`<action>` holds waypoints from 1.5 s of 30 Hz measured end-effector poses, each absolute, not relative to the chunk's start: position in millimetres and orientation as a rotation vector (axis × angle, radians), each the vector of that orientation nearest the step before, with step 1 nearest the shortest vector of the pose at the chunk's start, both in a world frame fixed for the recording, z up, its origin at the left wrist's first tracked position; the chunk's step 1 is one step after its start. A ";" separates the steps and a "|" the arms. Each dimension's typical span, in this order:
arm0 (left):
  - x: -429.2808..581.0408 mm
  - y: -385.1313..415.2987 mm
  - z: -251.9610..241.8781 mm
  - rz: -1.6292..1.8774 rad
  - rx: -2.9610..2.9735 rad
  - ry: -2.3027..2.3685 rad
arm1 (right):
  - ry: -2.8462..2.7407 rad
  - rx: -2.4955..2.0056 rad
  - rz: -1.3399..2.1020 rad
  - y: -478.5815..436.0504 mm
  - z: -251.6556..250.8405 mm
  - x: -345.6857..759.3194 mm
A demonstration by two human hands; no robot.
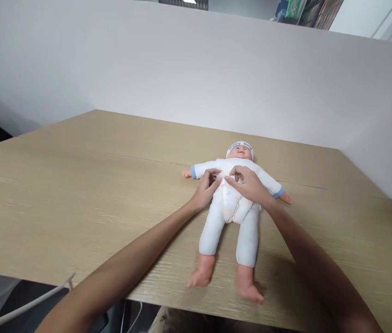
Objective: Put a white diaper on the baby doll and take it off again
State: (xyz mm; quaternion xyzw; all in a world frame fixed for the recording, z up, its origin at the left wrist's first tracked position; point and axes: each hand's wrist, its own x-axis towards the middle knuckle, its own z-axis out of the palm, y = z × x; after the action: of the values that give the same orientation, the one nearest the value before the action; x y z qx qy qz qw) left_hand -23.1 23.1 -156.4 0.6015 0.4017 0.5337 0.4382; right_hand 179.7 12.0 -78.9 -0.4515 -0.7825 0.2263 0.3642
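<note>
A baby doll (pixel 232 208) in a white romper with blue cuffs and a white cap lies on its back on the wooden table (pixel 77 185), head away from me, feet near the front edge. My left hand (pixel 207 187) pinches the romper fabric at the doll's chest from the left side. My right hand (pixel 247 182) pinches the same chest area from the right, fingers curled on the cloth. Both hands meet over the middle of the chest.
A plain white partition wall (pixel 196 69) stands behind the table. A white cable (pixel 25 305) runs below the table's front edge at the lower left. Shelved items (pixel 307 11) show above the wall at the top right.
</note>
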 end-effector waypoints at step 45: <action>-67.1 -72.6 -101.8 0.674 2.654 0.838 | -2.431 -1.281 0.413 -133.7 -107.3 220.2</action>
State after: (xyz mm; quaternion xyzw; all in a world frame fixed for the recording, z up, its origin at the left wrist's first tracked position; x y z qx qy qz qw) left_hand -67.1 -72.6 -101.8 0.9179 0.2899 0.2331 0.1385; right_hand 220.2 -133.7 -107.3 -0.4534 -0.8605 0.1462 0.1806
